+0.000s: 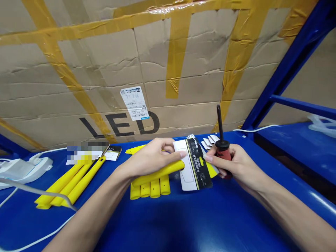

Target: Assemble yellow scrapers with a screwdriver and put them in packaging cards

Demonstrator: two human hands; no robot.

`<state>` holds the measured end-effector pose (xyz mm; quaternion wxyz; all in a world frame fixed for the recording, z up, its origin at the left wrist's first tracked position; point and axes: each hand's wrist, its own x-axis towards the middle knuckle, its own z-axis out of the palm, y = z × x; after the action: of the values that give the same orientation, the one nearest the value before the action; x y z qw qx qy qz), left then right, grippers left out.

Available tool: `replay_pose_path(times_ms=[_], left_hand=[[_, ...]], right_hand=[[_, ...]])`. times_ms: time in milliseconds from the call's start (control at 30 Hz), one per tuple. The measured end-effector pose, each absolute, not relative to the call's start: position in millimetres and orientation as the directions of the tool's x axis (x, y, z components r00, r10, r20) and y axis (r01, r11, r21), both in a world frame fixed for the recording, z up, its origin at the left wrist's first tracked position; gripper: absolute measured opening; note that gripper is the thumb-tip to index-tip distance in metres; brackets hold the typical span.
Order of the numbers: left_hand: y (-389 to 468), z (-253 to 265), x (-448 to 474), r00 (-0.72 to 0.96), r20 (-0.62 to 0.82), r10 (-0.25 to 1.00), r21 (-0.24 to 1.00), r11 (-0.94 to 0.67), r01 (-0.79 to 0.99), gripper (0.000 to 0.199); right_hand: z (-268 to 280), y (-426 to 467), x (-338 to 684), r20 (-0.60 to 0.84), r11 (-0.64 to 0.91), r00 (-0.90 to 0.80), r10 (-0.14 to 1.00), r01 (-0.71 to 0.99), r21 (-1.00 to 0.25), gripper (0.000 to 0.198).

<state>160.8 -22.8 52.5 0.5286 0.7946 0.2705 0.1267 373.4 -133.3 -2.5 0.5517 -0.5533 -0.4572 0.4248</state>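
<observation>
My left hand (154, 157) is closed around a yellow-handled scraper (160, 172), its thumb pressing a black-and-white printed card (195, 164) at the scraper's far end. A yellow piece (212, 170) shows past the card's right edge, touched by my right fingertips. My right hand (231, 159) is wrapped round a screwdriver (223, 152) with a red handle and a black shaft pointing up. Beneath my left hand, several yellow handles (154, 189) lie side by side on the blue surface. White blade-like strips (208, 142) lie behind my right hand.
More yellow-handled tools (68, 185) with cards lie at left on the blue tabletop (168, 224). A white power strip (28, 169) and cables lie at far left. A big taped carton (105, 70) stands behind, with a blue metal frame (283, 63) at right.
</observation>
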Motion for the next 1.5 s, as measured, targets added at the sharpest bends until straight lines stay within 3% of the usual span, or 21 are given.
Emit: replay_pose_path(times_ms=[67,133,167,233,300,400,500,600,833,967,1133,1333,1500], left_hand=[[-23,50,162,0.765,0.121,0.633,0.836,-0.480,0.265,0.065],[-24,48,161,0.805,0.287,0.519,0.660,-0.716,0.226,0.093],[-25,47,160,0.852,0.294,0.434,0.564,-0.798,0.212,0.101],[-26,45,158,0.914,0.217,0.344,0.436,-0.872,0.225,0.104],[-27,44,158,0.917,0.174,0.358,0.361,-0.890,0.279,0.105],[-28,43,158,0.917,0.195,0.348,0.251,-0.921,0.297,0.110],[-28,45,158,0.916,0.236,0.325,0.178,-0.941,0.289,0.103],[-25,51,154,0.901,0.234,0.366,0.230,-0.921,0.314,0.099],[-6,64,131,0.898,0.052,0.437,0.378,-0.841,0.387,0.088],[5,71,120,0.889,-0.035,0.456,0.465,-0.780,0.419,0.070],[14,74,117,0.871,0.094,0.483,0.489,-0.784,0.382,0.054],[1,62,139,0.836,0.184,0.517,0.645,-0.706,0.294,0.039],[-13,47,190,0.868,0.183,0.462,0.577,-0.765,0.286,0.044]], right_hand=[[-5,-132,373,0.021,0.019,0.257,0.966,0.010,-1.000,0.032],[-7,-131,372,0.013,0.016,0.274,0.962,-0.011,-1.000,0.034],[-7,-131,371,0.012,0.018,0.277,0.961,-0.019,-1.000,0.035],[-8,-130,370,0.010,0.018,0.274,0.962,-0.026,-1.000,0.035],[-8,-129,369,-0.002,0.007,0.276,0.961,-0.034,-0.999,0.036],[-10,-128,367,-0.021,-0.001,0.286,0.958,-0.068,-0.998,0.037],[-12,-126,366,-0.028,0.008,0.312,0.950,-0.112,-0.994,0.038],[-13,-126,367,-0.011,0.022,0.359,0.933,-0.087,-0.996,0.038],[-3,-130,385,0.014,0.012,0.424,0.905,0.006,-1.000,0.038],[6,-134,400,0.004,0.000,0.468,0.884,0.008,-1.000,0.038],[12,-136,419,-0.042,0.006,0.532,0.846,-0.089,-0.996,0.039],[17,-138,441,-0.067,0.033,0.623,0.780,-0.148,-0.988,0.036],[20,-142,463,-0.089,0.049,0.685,0.723,-0.180,-0.982,0.034]])
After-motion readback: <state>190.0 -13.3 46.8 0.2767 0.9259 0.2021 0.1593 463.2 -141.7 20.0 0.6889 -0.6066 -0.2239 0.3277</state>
